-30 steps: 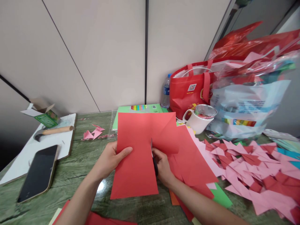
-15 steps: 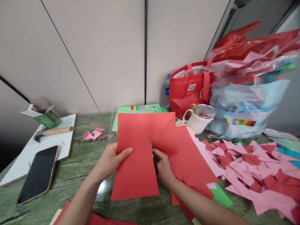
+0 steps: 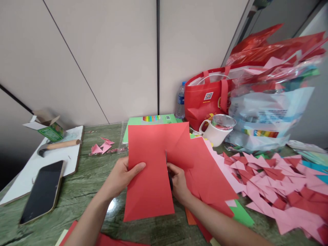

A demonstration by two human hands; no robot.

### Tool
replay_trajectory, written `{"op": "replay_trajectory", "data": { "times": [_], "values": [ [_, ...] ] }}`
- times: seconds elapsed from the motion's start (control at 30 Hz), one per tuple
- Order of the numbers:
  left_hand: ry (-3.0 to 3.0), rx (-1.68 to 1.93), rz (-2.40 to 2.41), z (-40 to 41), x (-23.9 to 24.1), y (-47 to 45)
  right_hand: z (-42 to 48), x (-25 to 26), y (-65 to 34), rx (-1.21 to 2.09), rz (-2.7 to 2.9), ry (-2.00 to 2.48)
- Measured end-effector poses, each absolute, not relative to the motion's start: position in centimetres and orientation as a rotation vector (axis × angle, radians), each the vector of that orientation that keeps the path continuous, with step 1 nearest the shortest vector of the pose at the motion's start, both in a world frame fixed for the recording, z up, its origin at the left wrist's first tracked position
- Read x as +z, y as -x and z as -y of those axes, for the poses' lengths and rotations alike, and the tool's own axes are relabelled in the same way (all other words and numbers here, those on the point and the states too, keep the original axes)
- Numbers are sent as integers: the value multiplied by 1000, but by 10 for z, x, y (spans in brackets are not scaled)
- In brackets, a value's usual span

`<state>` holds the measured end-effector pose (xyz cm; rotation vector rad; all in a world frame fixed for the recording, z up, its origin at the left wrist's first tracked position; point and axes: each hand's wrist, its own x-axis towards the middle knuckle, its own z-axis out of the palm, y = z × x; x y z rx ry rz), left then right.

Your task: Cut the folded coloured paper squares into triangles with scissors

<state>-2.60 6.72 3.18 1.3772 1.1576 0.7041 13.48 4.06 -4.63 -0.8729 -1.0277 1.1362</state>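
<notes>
A red paper sheet (image 3: pixel 148 171) is held upright over the green marbled table (image 3: pixel 84 191). My left hand (image 3: pixel 121 176) pinches its left edge, thumb on the front. My right hand (image 3: pixel 178 182) is closed on black-handled scissors (image 3: pixel 167 171), whose blade stands partway up a cut in the middle of the sheet. The part of the sheet right of the cut (image 3: pixel 179 143) leans away over more red sheets (image 3: pixel 210 181) lying on the table. Most of the scissors is hidden behind the paper.
Folded pink and red paper triangles (image 3: pixel 271 181) cover the table at right. A white mug (image 3: pixel 216 131), a red bag (image 3: pixel 207 100), plastic bags (image 3: pixel 269 112) and a water bottle (image 3: pixel 180 102) stand behind. At left lie a phone (image 3: pixel 42 191), a hammer (image 3: pixel 57 146) and a small box (image 3: pixel 47 126) on a white board.
The sheet's lower edge has shifted slightly right and down and the view has tilted a little. Both hands keep their hold in nearly the same place.
</notes>
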Motion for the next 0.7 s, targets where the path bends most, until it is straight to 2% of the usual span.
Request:
{"op": "replay_trajectory", "data": {
  "times": [0.23, 0.4, 0.7],
  "values": [
    [-1310, 844, -976, -70, 32, 34, -42, -61, -138, 1050, 1109, 939],
    [-1269, 908, -1091, -69, 29, 31, -41, -66, -137, 1010, 1209, 980],
    [-1353, 873, -1187, -69, 32, 27, -41, -55, -130, 1208, 1117, 773]
  ]
}}
